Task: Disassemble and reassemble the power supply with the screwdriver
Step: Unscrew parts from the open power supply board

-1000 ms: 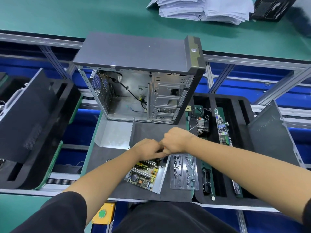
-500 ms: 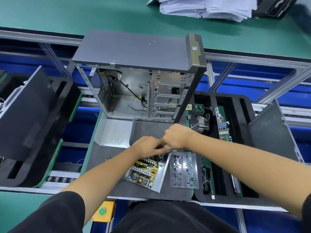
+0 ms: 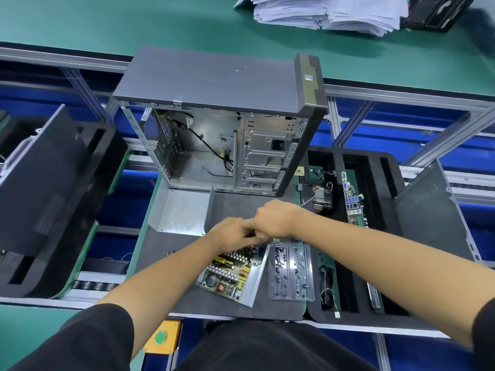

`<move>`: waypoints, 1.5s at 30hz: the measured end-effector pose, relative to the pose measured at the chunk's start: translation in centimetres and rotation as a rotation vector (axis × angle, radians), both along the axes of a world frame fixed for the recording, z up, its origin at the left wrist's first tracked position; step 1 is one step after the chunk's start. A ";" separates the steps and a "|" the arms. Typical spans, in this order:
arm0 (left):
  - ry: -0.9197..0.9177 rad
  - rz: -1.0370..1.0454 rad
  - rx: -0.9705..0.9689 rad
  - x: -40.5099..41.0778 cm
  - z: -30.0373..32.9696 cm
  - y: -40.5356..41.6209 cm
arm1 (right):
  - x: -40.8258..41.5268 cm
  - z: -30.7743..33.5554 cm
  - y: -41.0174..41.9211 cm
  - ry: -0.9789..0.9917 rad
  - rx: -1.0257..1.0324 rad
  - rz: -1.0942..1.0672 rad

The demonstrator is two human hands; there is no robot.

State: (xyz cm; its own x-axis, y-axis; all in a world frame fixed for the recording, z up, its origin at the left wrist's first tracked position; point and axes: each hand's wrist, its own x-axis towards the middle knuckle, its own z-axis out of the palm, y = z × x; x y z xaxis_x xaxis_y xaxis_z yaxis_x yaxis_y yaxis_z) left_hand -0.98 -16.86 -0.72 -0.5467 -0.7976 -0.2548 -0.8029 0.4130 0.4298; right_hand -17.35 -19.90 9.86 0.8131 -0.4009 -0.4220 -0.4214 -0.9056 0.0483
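- Power supply, opened so its circuit board is showing, is lying on the dark mat of the surface, just in front of the person and partly under the two hands.
- Left hand is hovering over the far end of the board with its fingers curled; what they are holding is hidden, so I cannot tell whether they are clamped on anything.
- Right hand is sitting fisted right against the left one, knuckles up, fingers closed together; a small orange spot is showing where the hands meet, but it is too small to name, and I cannot tell what the fingers are gripping.
- Bent metal cover is lying on the mat just left of the hands.
- Clear plastic tray with small dark parts in it is sitting just right of the power supply.
- Open computer case is standing upright behind the hands, its side off and cables showing inside.
- Black foam tray on the right is holding a green circuit board on edge in one slot and a small heatsink with wires in another.
- Stack of papers is resting on the green surface at the far side.
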 end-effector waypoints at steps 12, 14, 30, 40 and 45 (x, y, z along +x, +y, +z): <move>-0.094 -0.047 0.027 -0.4 0.0 0.3 | 2.0 2.2 0.2 0.102 -0.042 0.205; -0.016 0.016 0.011 -0.3 -0.2 0.4 | 2.0 2.3 0.2 0.095 -0.043 0.131; -0.101 -0.058 0.017 -0.4 -0.4 0.1 | 1.6 1.8 0.1 0.122 -0.040 0.128; -0.093 -0.002 -0.004 -0.5 -0.5 0.1 | 2.0 0.6 0.7 0.151 -0.041 -0.054; -0.108 -0.078 -0.038 -0.6 -0.4 -0.1 | 1.1 0.3 0.3 0.140 -0.083 -0.078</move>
State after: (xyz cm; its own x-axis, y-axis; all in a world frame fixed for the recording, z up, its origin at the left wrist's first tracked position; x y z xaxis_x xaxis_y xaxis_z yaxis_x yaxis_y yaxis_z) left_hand -1.59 -16.93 -1.16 -0.5785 -0.7641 -0.2856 -0.8084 0.4904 0.3254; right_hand -16.23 -19.61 10.15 0.7134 -0.4988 -0.4922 -0.4745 -0.8607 0.1844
